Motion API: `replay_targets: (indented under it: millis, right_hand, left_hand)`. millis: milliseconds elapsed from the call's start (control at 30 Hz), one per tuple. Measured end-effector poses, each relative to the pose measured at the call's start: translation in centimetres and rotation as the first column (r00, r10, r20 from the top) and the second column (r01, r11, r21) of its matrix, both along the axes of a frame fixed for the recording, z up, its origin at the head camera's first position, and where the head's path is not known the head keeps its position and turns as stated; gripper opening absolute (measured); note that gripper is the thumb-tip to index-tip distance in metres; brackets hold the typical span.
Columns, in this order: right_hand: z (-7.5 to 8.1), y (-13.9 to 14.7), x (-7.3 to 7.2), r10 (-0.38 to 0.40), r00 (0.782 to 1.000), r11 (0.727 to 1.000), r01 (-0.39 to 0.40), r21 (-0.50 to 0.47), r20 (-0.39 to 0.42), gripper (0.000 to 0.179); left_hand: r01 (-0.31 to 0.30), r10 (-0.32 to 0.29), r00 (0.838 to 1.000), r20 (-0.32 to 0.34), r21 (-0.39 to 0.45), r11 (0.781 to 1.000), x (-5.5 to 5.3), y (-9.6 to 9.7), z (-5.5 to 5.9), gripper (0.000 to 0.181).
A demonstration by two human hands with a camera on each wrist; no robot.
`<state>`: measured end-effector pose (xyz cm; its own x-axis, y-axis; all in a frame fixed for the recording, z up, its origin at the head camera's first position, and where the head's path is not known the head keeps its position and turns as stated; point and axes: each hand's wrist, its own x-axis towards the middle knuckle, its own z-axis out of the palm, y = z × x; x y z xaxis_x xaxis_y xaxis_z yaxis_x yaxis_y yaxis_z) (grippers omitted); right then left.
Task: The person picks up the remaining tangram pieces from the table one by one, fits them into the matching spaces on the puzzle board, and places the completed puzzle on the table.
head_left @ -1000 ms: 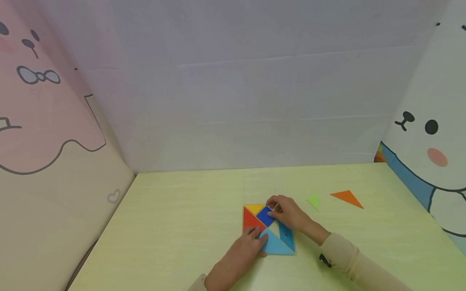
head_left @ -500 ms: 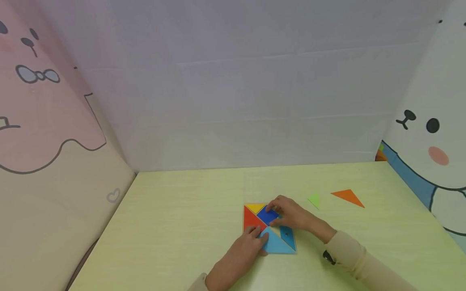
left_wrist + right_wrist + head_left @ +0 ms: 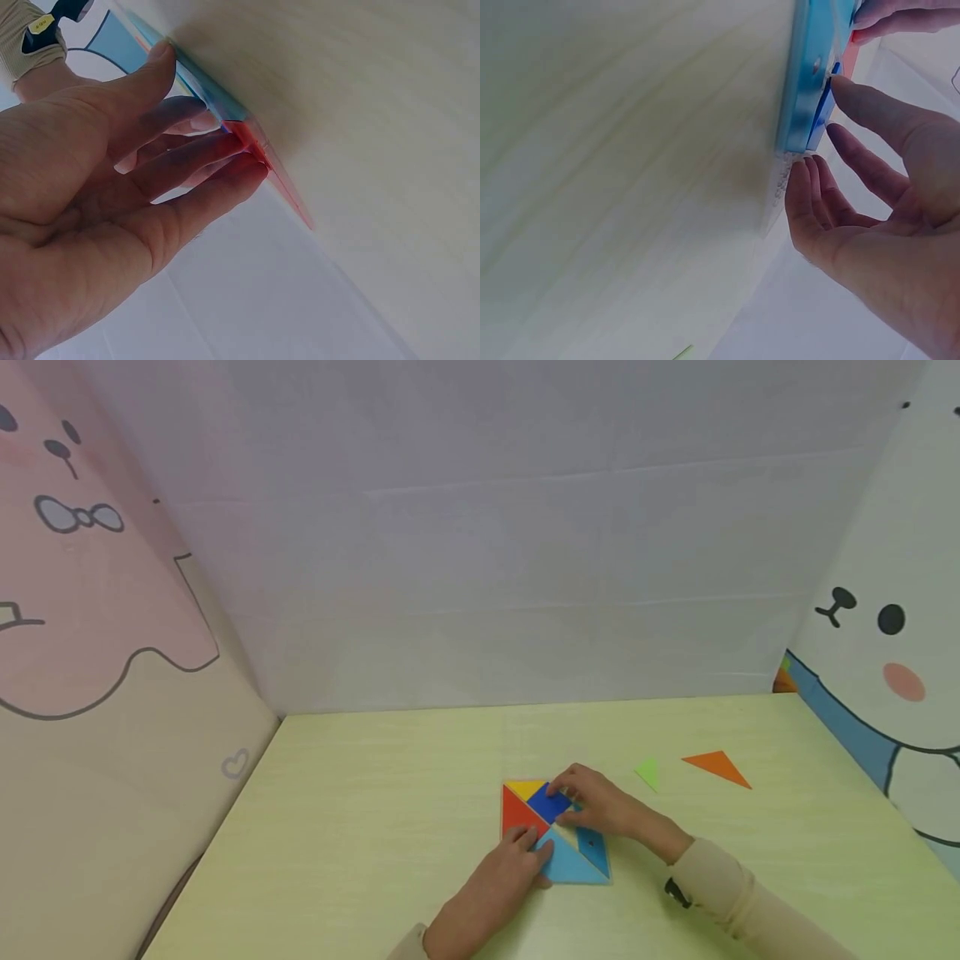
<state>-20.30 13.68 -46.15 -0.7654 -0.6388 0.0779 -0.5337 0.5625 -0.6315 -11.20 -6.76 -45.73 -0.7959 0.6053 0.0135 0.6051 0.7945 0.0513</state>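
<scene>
A square tangram tray point(image 3: 501, 814) with a clear rim lies on the table. In it are a yellow triangle point(image 3: 525, 789), a red triangle point(image 3: 521, 812), a light blue triangle point(image 3: 573, 864) and a blue parallelogram point(image 3: 594, 850) with a small hole. My right hand point(image 3: 600, 802) pinches a dark blue square point(image 3: 550, 803) between thumb and fingertip at the tray's far side; the right wrist view shows the square point(image 3: 823, 112) slightly raised or tilted. My left hand point(image 3: 498, 881) rests on the tray's near left corner, its fingertips touching the red and light blue pieces.
A small green triangle point(image 3: 648, 774) and a larger orange triangle point(image 3: 718, 767) lie loose on the table point(image 3: 360, 827), right of the tray. A white wall point(image 3: 510, 568) stands behind, with cartoon-printed panels at both sides. Something dark is on the right wrist point(image 3: 677, 893).
My right thumb has moved from the top of the dark blue square to its near right side. The square has shifted slightly. My left hand stays in place.
</scene>
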Motion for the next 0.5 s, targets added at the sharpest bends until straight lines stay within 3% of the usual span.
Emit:
replay_targets:
  millis: [500]
  right_hand:
    - [-0.1, 1.2, -0.4, -0.030, 1.000, 0.998, 0.029, -0.061, -0.007, 0.024]
  left_hand:
    - [0.015, -0.015, 0.999, -0.032, 0.015, 1.000, 0.1, -0.2, -0.3, 0.042]
